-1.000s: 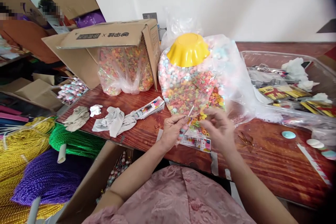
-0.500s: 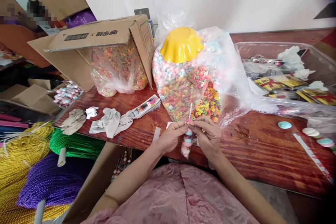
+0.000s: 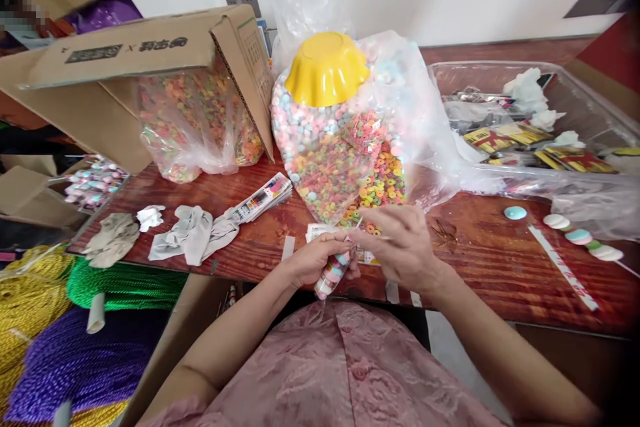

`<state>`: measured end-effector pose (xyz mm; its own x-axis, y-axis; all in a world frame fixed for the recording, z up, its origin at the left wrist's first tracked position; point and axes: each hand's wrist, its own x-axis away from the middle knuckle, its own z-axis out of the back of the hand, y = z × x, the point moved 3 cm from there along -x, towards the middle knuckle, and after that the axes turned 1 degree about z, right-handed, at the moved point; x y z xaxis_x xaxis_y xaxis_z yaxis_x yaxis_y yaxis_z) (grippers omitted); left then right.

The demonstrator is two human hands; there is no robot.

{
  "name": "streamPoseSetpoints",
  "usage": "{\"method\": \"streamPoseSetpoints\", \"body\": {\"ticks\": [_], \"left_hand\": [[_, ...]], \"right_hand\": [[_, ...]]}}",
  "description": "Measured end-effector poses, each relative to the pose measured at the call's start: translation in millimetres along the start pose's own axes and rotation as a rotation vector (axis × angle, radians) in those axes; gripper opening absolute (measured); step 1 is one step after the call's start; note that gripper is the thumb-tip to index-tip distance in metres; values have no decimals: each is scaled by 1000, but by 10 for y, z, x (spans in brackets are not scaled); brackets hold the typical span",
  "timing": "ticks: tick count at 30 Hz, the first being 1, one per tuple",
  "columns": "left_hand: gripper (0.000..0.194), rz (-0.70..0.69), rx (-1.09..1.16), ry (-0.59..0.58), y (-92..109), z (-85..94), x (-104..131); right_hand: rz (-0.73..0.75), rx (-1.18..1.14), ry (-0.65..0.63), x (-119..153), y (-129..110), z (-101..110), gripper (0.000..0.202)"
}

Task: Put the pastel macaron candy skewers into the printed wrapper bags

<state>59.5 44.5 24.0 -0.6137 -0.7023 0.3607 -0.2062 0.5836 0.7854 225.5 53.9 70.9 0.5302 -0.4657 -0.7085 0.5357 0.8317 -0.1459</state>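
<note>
A candy skewer (image 3: 334,273) of stacked pastel marshmallows in a clear wrapper tilts down to the left over the table's front edge. My left hand (image 3: 320,257) is closed around the gathered neck of this wrapper. Right beside the neck is my right hand (image 3: 403,243), its fingers bent and smeared by motion; whether it pinches anything is hidden. The white stick tip (image 3: 359,221) shows between the two hands. Just behind them lies a clear bag of colourful gummy rings (image 3: 385,180), against a large bag of pastel marshmallows (image 3: 305,123).
A yellow bowl (image 3: 327,70) sits upside down on the marshmallow bag. To the left are an open cardboard box (image 3: 245,60), stacked printed wrappers (image 3: 263,198) and crumpled gloves (image 3: 193,233). On the right stand a clear plastic bin (image 3: 500,70) and loose marshmallows (image 3: 579,237).
The skewer has swung from nearly upright to a tilt, its lower end now further left. My right hand has lifted its fingers off the neck and turned. The view has shifted right.
</note>
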Motion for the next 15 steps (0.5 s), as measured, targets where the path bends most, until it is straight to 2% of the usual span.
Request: {"method": "streamPoseSetpoints", "body": {"ticks": [1, 3, 6, 8, 9, 12, 14, 15], "left_hand": [[32, 32, -25, -41, -24, 6, 24], [33, 114, -99, -138, -76, 17, 82], [40, 209, -207, -281, -127, 29, 157], [39, 171, -428, -283, -124, 26, 186], [36, 87, -602, -240, -104, 15, 197], [31, -278, -1135, -27, -25, -77, 256], [30, -396, -1255, 86, -9, -109, 296], [31, -375, -1218, 120, -13, -93, 309]], "right_hand": [[133, 40, -99, 26, -50, 18, 33], [286, 49, -221, 89, -135, 26, 30], [327, 34, -314, 185, -219, -47, 24], [189, 25, -417, 250, -234, -147, 22], [67, 10, -478, 286, -235, -200, 21], [-333, -119, -648, 403, -272, -317, 21], [-478, -160, -648, 443, -332, -311, 24], [-485, -132, -585, 439, -366, -274, 23]]}}
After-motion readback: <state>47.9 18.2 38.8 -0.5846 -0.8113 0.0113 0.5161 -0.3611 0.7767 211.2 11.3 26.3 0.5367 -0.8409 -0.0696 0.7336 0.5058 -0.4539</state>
